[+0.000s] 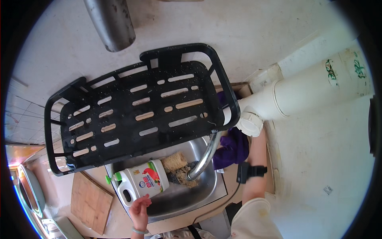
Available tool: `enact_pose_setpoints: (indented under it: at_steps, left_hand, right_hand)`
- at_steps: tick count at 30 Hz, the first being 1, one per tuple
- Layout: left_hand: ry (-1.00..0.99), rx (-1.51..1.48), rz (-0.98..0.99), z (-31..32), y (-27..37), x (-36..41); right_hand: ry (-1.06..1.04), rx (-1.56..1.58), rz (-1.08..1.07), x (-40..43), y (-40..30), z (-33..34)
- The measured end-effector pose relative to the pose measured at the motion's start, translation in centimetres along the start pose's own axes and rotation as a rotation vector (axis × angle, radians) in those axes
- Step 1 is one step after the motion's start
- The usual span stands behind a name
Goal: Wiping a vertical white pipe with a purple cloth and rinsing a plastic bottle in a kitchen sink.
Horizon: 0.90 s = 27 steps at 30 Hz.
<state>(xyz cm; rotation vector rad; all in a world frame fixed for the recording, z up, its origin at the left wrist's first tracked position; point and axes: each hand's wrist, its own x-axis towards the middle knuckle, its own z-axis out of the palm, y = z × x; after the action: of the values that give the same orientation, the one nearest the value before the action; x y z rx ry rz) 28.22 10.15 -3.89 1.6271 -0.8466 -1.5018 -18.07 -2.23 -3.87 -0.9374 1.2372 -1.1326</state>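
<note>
My left hand [140, 207] is near the front left edge of the stainless steel sink [191, 206], its fingers bent, close to the handle of a white plastic jug [146, 179] with a green cap. Loofah pieces [174, 161] and dark scouring mesh lie in the sink beside the jug, below a curved chrome faucet [206, 155]. My right forearm, with a black device strapped on it, reaches up past a purple cloth [231, 149]. The right hand is hidden behind the white pipe and its round cap [250, 123]; what it touches does not show.
A black slotted plastic rack [143, 110] hangs over the sink's back part. A wooden board [91, 200] lies on the counter at left, near a basin [31, 189]. A thick white pipe [304, 83] runs at right. A metal cylinder [113, 27] juts in above.
</note>
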Motion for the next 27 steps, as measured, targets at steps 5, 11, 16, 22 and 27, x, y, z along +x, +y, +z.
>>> enact_pose_setpoints:
  at_steps: [5,11,16,22,27]
  left_hand:
    - [-0.05,-0.019,-0.011,1.1,-1.0,0.0]
    - [-0.108,0.128,0.027,1.5,-0.8,-1.3]
    - [-0.12,0.199,0.035,2.2,-0.5,-2.0]
    - [-0.213,0.188,0.08,4.3,0.0,-1.9]
    - [-0.222,0.163,0.052,5.0,-0.1,-2.3]
  right_hand:
    - [-0.004,-0.086,-0.004,12.5,-4.9,-2.9]
    - [-0.057,-0.046,-0.085,14.7,-3.4,-3.9]
    - [0.059,0.274,0.08,12.6,-5.0,-0.7]
    - [0.779,-0.342,-0.282,2.5,-2.7,0.9]
    - [0.255,-0.687,-0.547,0.3,-1.5,9.7]
